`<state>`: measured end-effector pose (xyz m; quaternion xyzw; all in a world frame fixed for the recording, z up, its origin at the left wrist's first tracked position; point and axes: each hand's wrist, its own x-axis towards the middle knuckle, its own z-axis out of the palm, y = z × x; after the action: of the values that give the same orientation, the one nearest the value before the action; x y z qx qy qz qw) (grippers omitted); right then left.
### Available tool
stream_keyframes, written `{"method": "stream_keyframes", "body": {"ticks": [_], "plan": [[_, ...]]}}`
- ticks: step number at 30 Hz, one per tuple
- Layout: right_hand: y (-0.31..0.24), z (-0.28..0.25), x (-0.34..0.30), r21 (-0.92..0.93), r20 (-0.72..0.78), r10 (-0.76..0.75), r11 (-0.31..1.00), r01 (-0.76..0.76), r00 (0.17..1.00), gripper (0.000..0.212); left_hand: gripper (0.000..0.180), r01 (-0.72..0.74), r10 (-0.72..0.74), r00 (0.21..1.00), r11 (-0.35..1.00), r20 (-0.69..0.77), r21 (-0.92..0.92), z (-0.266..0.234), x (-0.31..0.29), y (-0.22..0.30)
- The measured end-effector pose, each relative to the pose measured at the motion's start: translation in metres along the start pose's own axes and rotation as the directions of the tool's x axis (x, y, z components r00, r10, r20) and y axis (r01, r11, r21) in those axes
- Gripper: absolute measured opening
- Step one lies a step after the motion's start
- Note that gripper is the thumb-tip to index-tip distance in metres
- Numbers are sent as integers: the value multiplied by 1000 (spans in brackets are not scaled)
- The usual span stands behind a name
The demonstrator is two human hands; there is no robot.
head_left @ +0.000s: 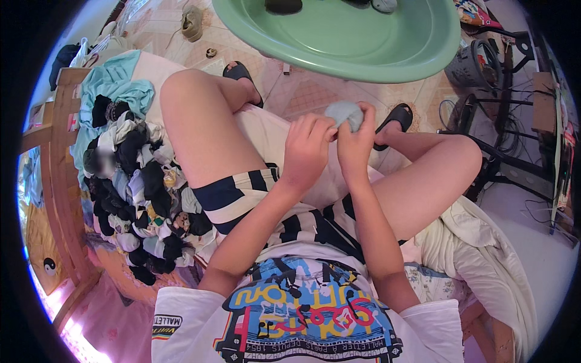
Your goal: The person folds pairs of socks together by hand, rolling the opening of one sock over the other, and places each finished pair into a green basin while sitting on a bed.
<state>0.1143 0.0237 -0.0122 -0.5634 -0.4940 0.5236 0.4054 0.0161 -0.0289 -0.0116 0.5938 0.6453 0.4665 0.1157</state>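
Between my knees, both hands are raised around a light grey-blue balled sock point(344, 115). My right hand point(357, 142) is closed about it, with the thumb across its near side and fingers behind. Against the ball's left edge, my left hand point(307, 145) is closed, its fingertips pinching what looks like the sock's edge. To my left lies a big heap of loose socks point(136, 187), mostly black, white and grey. Ahead, a large green basin point(327, 66) contains a dark bundle point(283, 6) and a grey one point(384, 5), both cut off by the frame's top.
A wooden rail point(60, 181) runs along the far left, by a turquoise cloth point(124, 81). On the tiled floor stands a beige shoe point(192, 24). At right are a grey bucket point(475, 66) and a black metal frame with cables point(520, 172). White bedding point(484, 254) bunches beside my right thigh.
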Motion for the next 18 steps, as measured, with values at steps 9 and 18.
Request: {"method": "stream_keyframes", "body": {"ticks": [9,18], "plan": [[-1,4,-5,321,326,-49,945,-62,944,48,14,222,-218,968,975,-125,13,-5,10,-14],[6,2,-3,-59,167,-198,976,210,966,21,8,177,-198,980,909,-19,-377,-1,-4,-3]]}}
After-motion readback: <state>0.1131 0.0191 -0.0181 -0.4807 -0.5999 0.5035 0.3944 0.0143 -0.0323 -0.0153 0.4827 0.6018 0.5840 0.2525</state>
